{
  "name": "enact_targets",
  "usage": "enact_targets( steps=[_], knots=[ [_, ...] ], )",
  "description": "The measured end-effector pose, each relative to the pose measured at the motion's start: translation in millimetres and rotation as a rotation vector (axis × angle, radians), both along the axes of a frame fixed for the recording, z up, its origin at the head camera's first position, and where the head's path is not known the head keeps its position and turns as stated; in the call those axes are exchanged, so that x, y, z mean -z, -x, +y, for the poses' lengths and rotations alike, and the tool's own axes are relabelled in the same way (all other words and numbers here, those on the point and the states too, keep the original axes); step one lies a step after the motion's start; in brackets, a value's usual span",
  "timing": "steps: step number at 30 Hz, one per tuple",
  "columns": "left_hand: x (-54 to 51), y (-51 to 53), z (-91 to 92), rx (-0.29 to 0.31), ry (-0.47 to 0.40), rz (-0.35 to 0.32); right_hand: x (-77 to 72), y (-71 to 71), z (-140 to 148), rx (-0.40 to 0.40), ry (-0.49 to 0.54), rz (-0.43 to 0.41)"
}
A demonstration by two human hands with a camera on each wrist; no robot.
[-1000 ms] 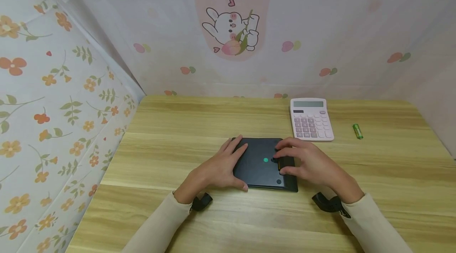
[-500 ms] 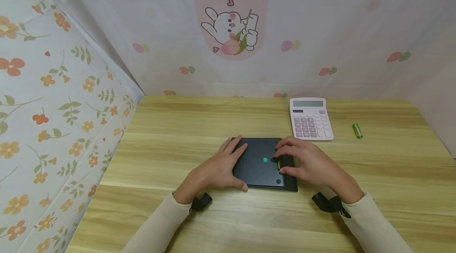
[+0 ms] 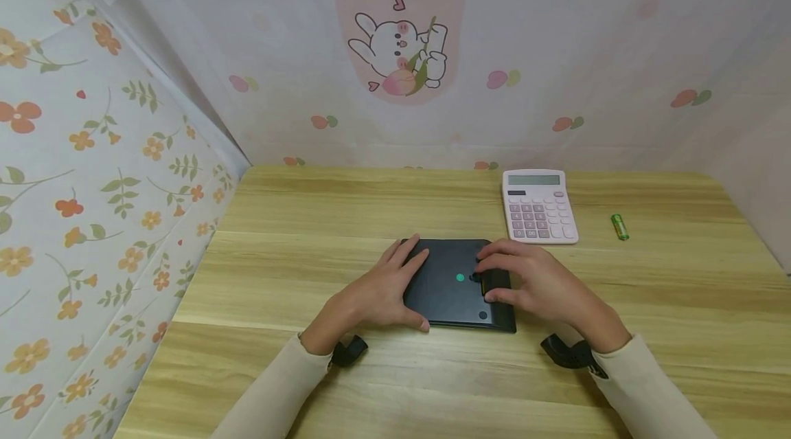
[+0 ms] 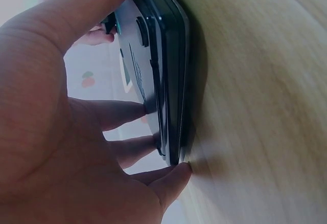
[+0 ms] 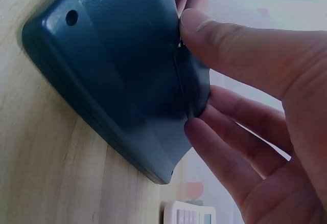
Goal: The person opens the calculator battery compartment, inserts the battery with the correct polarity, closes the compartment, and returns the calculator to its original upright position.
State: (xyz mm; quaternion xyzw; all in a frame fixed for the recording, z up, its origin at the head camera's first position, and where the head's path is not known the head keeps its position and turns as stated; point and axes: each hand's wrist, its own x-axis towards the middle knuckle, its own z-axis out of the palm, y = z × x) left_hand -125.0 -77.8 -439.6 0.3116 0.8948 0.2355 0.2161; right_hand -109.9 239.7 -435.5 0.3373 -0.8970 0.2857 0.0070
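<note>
While the left hand (image 3: 384, 295) is resting, fingers spread, on the left end of the device (image 3: 441, 291), the right hand (image 3: 531, 282) is grasping a panel (image 5: 195, 83) between thumb and fingers at the right end. The device is lying mid-way across the table (image 3: 296, 216); a calculator (image 3: 536, 212) and a battery (image 3: 621, 227) are lying beyond, farther right.

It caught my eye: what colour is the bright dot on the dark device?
The bright dot is green; the head view shows it best.
</note>
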Motion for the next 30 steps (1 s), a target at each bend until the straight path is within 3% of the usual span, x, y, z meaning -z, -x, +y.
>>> enact_targets(
  steps=[12,30],
  knots=[
    [-0.5,-0.3,-0.1,-0.001,-0.006,-0.008,-5.2,-2.1,-2.1,0.035,-0.021,-0.052],
    [-1.2,-0.6,0.0,-0.006,-0.012,-0.013,-4.9,-2.7,-2.4,0.036,-0.050,-0.057]
  ],
)
